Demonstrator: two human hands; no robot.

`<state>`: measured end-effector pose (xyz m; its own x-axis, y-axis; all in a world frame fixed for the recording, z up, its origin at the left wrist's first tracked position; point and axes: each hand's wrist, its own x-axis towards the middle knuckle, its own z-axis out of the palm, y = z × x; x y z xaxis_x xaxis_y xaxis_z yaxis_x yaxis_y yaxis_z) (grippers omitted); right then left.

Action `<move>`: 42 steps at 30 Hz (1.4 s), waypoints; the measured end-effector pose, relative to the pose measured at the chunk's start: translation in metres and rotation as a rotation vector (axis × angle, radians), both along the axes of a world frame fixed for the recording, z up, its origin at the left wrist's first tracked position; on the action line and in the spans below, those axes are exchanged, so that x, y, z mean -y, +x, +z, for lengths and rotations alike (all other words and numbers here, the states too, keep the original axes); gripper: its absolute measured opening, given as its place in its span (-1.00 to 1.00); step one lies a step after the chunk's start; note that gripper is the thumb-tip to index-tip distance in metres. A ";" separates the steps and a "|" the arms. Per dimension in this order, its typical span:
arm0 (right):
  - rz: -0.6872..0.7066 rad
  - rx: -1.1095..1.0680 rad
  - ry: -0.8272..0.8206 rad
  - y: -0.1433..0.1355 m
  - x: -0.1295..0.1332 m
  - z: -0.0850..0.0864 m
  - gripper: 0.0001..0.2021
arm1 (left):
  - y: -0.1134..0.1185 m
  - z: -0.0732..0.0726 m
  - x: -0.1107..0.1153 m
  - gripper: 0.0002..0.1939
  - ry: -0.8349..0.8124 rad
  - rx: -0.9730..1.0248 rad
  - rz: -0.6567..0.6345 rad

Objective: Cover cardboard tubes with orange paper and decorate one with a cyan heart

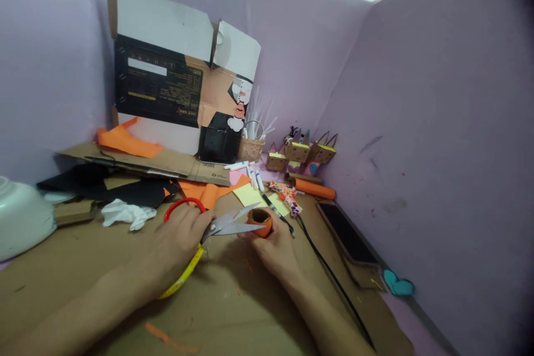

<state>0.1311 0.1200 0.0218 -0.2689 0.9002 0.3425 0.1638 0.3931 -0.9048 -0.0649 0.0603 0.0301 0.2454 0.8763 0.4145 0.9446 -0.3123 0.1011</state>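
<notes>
Lying nearest: a thin orange strip on the brown cardboard sheet; finer orange shreds a little beyond.
Left hand: fingers curled round the handles of the scissors, one loop red, the other yellow.
Scissors, blades: parted, pointing right; the lower blade overlaps the orange tube in this view, contact cannot be told.
Right hand: fingers closed about the tube, gripping it.
Orange tube, position: held above the cardboard sheet, mouth upward, brown inner wall showing.
Right edge: black cord; teal heart-shaped piece near the end of a dark flat device.
Left edge: white rounded vessel; crumpled white tissue; black sheet behind it.
Beyond the hands: yellow paper, markers, a second orange roll beside the right wall.
Far back: opened-out printed box standing upright; basket of white sticks beside it; eared cardboard figures farther right.
</notes>
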 end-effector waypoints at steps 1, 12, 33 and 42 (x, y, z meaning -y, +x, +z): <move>0.005 0.007 0.013 0.000 0.001 0.000 -0.84 | 0.001 -0.001 0.000 -0.63 0.000 -0.027 0.003; 0.080 0.016 0.086 -0.004 0.003 -0.008 -0.78 | 0.013 -0.003 0.005 -0.68 0.038 -0.220 -0.018; 0.094 -0.020 0.042 -0.005 0.004 -0.016 -0.73 | 0.014 0.004 0.008 -0.69 -0.003 -0.282 -0.033; 0.035 0.027 0.101 -0.004 0.002 -0.015 -0.75 | 0.014 0.004 0.010 -0.68 -0.047 -0.302 -0.019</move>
<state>0.1271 0.1178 0.0067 -0.3100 0.8515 0.4230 0.1720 0.4878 -0.8559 -0.0505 0.0501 0.0343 0.3675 0.8869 0.2799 0.9283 -0.3314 -0.1686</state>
